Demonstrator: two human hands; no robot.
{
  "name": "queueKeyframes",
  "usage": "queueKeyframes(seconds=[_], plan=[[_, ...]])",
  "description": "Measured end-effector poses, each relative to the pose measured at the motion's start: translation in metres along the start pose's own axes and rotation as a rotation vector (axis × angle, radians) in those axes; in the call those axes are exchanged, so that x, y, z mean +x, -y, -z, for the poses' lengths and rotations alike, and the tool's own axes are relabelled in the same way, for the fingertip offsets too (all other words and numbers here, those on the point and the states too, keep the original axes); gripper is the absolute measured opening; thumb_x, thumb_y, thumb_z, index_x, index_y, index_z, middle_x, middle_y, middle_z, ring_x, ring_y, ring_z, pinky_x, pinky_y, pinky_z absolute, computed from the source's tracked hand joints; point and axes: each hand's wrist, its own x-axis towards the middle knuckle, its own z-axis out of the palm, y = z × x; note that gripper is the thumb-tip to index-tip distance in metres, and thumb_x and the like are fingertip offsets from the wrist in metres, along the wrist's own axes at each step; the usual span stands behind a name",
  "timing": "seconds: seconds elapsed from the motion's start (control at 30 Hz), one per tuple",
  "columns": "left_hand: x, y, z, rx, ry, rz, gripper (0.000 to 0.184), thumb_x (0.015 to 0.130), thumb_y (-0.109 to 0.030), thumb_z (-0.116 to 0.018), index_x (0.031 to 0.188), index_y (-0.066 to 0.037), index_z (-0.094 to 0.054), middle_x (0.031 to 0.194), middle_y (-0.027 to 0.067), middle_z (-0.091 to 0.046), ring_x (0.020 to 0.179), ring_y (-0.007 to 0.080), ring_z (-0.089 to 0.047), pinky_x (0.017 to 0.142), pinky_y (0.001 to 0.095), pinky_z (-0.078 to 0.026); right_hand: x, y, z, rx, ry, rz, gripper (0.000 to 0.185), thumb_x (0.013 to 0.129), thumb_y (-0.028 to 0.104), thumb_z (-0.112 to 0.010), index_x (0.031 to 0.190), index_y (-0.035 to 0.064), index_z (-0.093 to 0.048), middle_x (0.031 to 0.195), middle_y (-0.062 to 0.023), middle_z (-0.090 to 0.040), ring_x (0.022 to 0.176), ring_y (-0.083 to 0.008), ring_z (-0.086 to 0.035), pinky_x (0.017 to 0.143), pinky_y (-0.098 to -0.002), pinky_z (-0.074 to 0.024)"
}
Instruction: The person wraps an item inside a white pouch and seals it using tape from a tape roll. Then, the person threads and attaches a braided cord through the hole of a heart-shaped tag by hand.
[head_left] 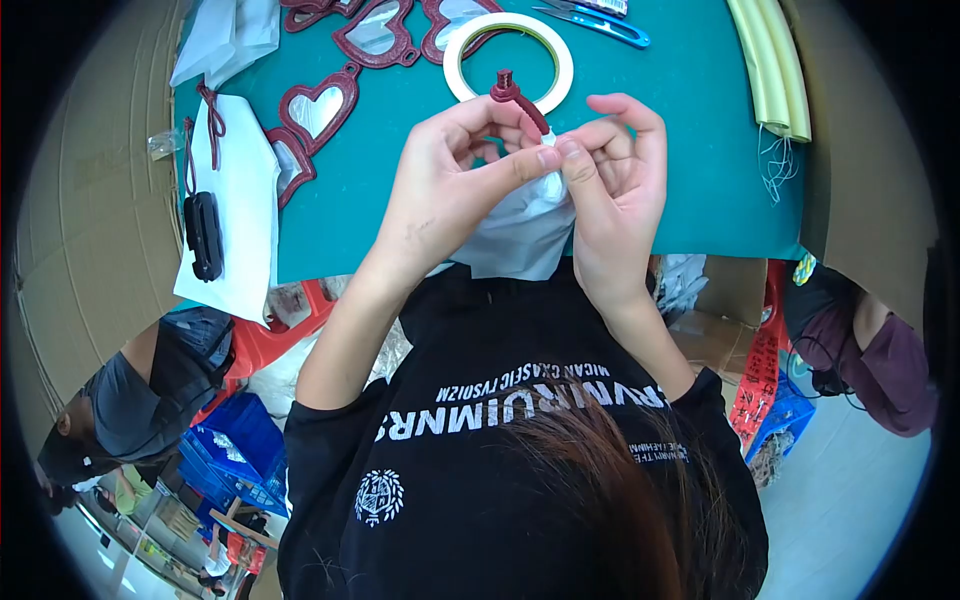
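1. A slim, dark-red, leather-like piece with a knobbed end (525, 108) is being held between both hands, over the green tabletop (700, 150).
2. Thin white wrapping (520, 238) is being pinched at its lower end by the left hand (450, 170) and right hand (622, 190), thumbs nearly meeting, apparently keeping it gathered.
3. A cream tape ring (564, 66) is lying just beyond, presumably for easy reach.
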Motion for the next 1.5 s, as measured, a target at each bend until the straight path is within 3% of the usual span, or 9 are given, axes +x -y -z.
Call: queueKeyframes(seconds=[0.17, 0.23, 0.43, 0.5, 0.6, 0.73, 0.83, 1.2, 1.5], plan=[[-0.002, -0.007, 0.005, -0.091, 0.011, -0.108, 0.014, 0.079, -0.005, -0.070, 0.092, 0.000, -0.065, 0.090, 0.0015, -0.061, 0.073, 0.0046, -0.053, 0.065, 0.0188, -0.042, 0.006, 0.013, 0.006, 0.015, 0.106, -0.117, 0.030, 0.094, 0.011, -0.051, 0.119, -0.0028, -0.041, 0.093, -0.0088, -0.060, 0.088, -0.0108, -0.057, 0.078, -0.0237, -0.0448], [-0.005, -0.019, 0.008, -0.068, 0.010, -0.138, 0.013, 0.080, -0.004, -0.069, 0.092, 0.000, -0.065, 0.091, 0.0015, -0.060, 0.073, 0.0049, -0.053, 0.065, 0.0187, -0.042, 0.013, 0.019, 0.002, 0.018, -0.037, 0.123, 0.032, 0.096, 0.021, -0.048, 0.116, -0.0039, -0.044, 0.095, -0.0120, -0.059, 0.091, -0.0151, -0.057, 0.082, -0.0288, -0.0447], [-0.017, -0.052, 0.019, 0.516, -0.003, -1.156, 0.025, 0.061, -0.001, -0.070, 0.086, -0.006, -0.070, 0.094, 0.0072, -0.062, 0.075, 0.0165, -0.061, 0.062, 0.0253, -0.048, -0.009, 0.034, 0.036, 0.071, 0.083, 0.379, 0.034, 0.094, 0.025, -0.052, 0.105, -0.0076, -0.052, 0.093, -0.0161, -0.061, 0.091, -0.0223, -0.059, 0.085, -0.0352, -0.0448], [-0.018, -0.034, 0.012, 0.652, 0.078, -1.193, 0.028, 0.054, -0.004, -0.068, 0.082, -0.009, -0.071, 0.095, 0.0095, -0.062, 0.074, 0.0212, -0.062, 0.061, 0.0290, -0.049, -0.018, 0.035, 0.021, 0.200, 0.276, -0.101, 0.035, 0.097, 0.026, -0.046, 0.111, -0.0061, -0.053, 0.102, -0.0135, -0.061, 0.098, -0.0195, -0.057, 0.089, -0.0331, -0.0430], [-0.024, 0.022, 0.006, 0.701, 0.065, -1.193, 0.026, 0.058, -0.002, -0.067, 0.082, -0.010, -0.071, 0.092, 0.0084, -0.062, 0.071, 0.0207, -0.060, 0.062, 0.0295, -0.049, -0.014, 0.025, 0.013, 0.126, 0.163, -0.349, 0.030, 0.095, 0.019, -0.051, 0.112, -0.0051, -0.054, 0.100, -0.0102, -0.062, 0.097, -0.0163, -0.058, 0.088, -0.0307, -0.0427], [-0.050, 0.043, 0.000, 0.695, -0.117, -0.838, 0.023, 0.070, 0.001, -0.066, 0.092, -0.007, -0.068, 0.088, 0.0052, -0.060, 0.070, 0.0175, -0.057, 0.063, 0.0271, -0.047, -0.011, 0.008, 0.012, 0.089, 0.068, -0.447, 0.025, 0.092, 0.010, -0.056, 0.113, -0.0038, -0.055, 0.098, -0.0070, -0.064, 0.095, -0.0125, -0.058, 0.087, -0.0270, -0.0425], [-0.058, 0.039, -0.027, -0.308, -0.344, -0.122, 0.014, 0.085, -0.003, -0.060, 0.099, -0.004, -0.060, 0.086, 0.0022, -0.057, 0.072, 0.0113, -0.055, 0.064, 0.0245, -0.044, -0.013, -0.003, 0.004, 0.132, 0.060, -0.436, 0.025, 0.089, 0.007, -0.059, 0.111, -0.0035, -0.055, 0.097, -0.0063, -0.064, 0.091, -0.0110, -0.059, 0.082, -0.0249, -0.0440], [-0.062, 0.030, -0.018, 0.046, -0.184, 0.056, 0.011, 0.094, -0.011, -0.053, 0.089, -0.001, -0.051, 0.065, -0.0042, -0.045, 0.059, 0.0014, -0.036, 0.051, 0.0209, -0.027, 0.020, 0.004, 0.002, 0.326, 0.265, -0.594, 0.039, 0.085, 0.004, -0.062, 0.120, -0.0027, -0.047, 0.109, -0.0107, -0.061, 0.098, -0.0205, -0.061, 0.085, -0.0345, -0.0497], [-0.073, 0.038, 0.000, 0.071, -0.295, 0.186, 0.016, 0.095, -0.012, -0.051, 0.084, -0.001, -0.050, 0.062, -0.0049, -0.043, 0.057, 0.0009, -0.033, 0.050, 0.0204, -0.025, 0.048, -0.019, -0.004, 0.349, 0.107, -0.727, 0.036, 0.089, 0.007, -0.059, 0.121, -0.0029, -0.047, 0.112, -0.0136, -0.060, 0.105, -0.0224, -0.060, 0.087, -0.0359, -0.0511]])
